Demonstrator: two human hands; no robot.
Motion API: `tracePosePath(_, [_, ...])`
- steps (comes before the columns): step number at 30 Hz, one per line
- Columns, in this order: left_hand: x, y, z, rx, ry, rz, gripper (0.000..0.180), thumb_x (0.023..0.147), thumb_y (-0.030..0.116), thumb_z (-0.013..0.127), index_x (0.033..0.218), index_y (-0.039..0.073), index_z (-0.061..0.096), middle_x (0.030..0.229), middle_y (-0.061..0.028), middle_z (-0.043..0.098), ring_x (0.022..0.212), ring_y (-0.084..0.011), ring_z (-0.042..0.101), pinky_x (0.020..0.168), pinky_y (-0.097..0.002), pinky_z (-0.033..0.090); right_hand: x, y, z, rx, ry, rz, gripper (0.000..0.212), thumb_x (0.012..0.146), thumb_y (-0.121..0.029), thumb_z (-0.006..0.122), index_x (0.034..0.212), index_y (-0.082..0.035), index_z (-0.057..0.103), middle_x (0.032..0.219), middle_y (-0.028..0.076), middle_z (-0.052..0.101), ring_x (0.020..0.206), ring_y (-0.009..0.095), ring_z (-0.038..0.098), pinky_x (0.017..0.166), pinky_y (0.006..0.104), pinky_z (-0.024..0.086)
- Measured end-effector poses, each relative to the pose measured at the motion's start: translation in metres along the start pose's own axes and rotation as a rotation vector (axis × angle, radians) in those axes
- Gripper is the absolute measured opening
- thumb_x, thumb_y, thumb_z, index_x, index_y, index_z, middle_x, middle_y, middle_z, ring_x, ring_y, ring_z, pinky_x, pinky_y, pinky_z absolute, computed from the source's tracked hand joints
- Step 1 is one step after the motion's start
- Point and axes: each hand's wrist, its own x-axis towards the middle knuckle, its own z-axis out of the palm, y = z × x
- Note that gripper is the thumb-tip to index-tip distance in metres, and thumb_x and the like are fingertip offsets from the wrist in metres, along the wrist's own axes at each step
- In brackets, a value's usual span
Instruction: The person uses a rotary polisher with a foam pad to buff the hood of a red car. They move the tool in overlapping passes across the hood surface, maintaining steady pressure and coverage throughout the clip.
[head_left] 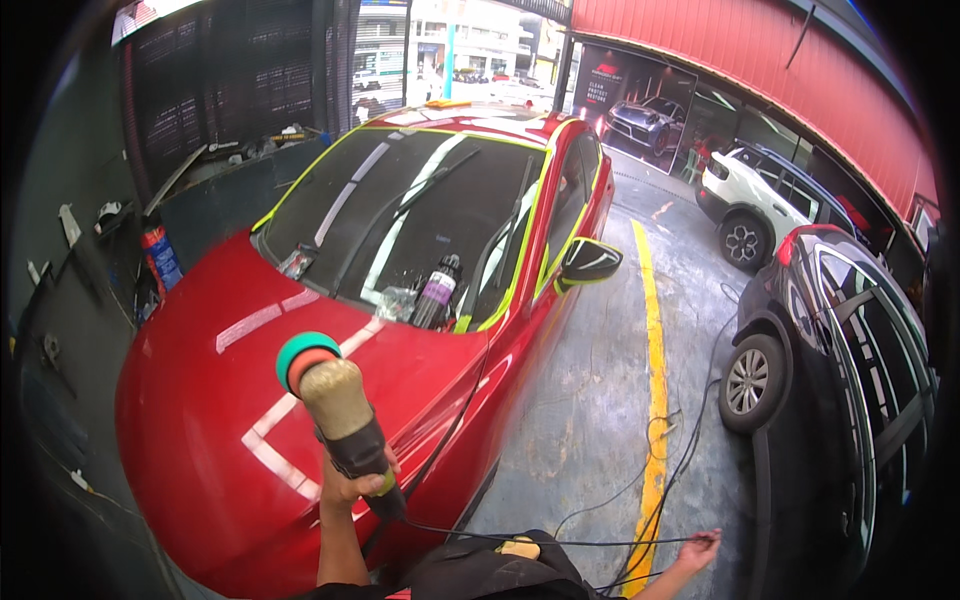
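My left hand (352,487) is closed around the rear body of a polisher (348,425), raised over the hood of a red car (200,400). The tool has a tan-covered head and a dark body. Its green foam pad (300,355), with an orange layer behind it, tilts up and away from the paint. A black power cord (520,538) runs from the polisher's rear across my lap to the right. There my right hand (700,551), arm stretched out, has its fingers closed on the cord.
Yellow-green masking tape (549,180) edges the windshield and windows. A dark bottle with a purple label (438,288) stands at the windshield's base. More cable lies by the yellow floor line (652,370). A black car (830,400) and a white car (765,190) stand at right.
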Motion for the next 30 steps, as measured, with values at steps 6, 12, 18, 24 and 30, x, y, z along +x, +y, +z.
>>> tracePosePath(6, [0.043, -0.039, 0.036, -0.057, -0.029, -0.071, 0.086, 0.062, 0.024, 0.09, 0.134, 0.001, 0.051, 0.087, -0.0166, 0.072, 0.077, -0.0277, 0.074, 0.071, -0.0393, 0.062, 0.004, 0.009, 0.187, 0.08, -0.158, -0.12, 0.032, 0.109, -0.037, 0.064, 0.129, -0.012, 0.07, 0.116, -0.002, 0.073, 0.095, 0.012, 0.067, 0.079, 0.0294, 0.056])
tracePosePath(12, [0.064, -0.091, 0.095, -0.096, 0.141, -0.107, 0.084, 0.063, 0.023, 0.088, 0.135, 0.0, 0.051, 0.089, -0.0169, 0.071, 0.078, -0.0288, 0.074, 0.071, -0.04, 0.062, 0.104, 0.103, 0.229, -0.142, 0.111, -0.047, 0.031, 0.106, -0.043, 0.067, 0.121, -0.016, 0.071, 0.106, -0.002, 0.071, 0.073, 0.008, 0.054, 0.064, 0.0246, 0.044])
tracePosePath(18, [0.101, -0.142, 0.199, -0.129, 0.298, -0.08, 0.068, 0.065, 0.027, 0.084, 0.122, 0.0, 0.058, 0.089, -0.0159, 0.071, 0.077, -0.0278, 0.073, 0.073, -0.0398, 0.063, 0.309, 0.171, 0.151, -0.172, 0.361, 0.339, 0.023, 0.111, -0.028, 0.055, 0.096, -0.012, 0.063, 0.08, -0.003, 0.065, 0.056, 0.008, 0.05, 0.047, 0.0247, 0.042])
tracePosePath(24, [0.138, -0.167, 0.257, -0.016, 0.317, -0.148, 0.054, 0.068, 0.021, 0.085, 0.112, -0.001, 0.063, 0.091, -0.0156, 0.073, 0.08, -0.0258, 0.074, 0.075, -0.039, 0.063, 0.342, 0.242, 0.174, -0.317, 0.57, 0.148, 0.012, 0.11, -0.021, 0.053, 0.116, -0.015, 0.063, 0.083, 0.001, 0.062, 0.056, 0.01, 0.045, 0.046, 0.0241, 0.039])
tracePosePath(30, [0.183, -0.196, 0.265, 0.018, 0.211, -0.221, 0.05, 0.072, 0.016, 0.086, 0.114, -0.001, 0.064, 0.094, -0.0145, 0.074, 0.084, -0.024, 0.075, 0.078, -0.0382, 0.063, 0.38, 0.27, 0.182, -0.446, 0.453, -0.021, 0.019, 0.109, -0.018, 0.056, 0.125, -0.011, 0.064, 0.089, 0.006, 0.065, 0.06, 0.012, 0.049, 0.051, 0.0257, 0.041])
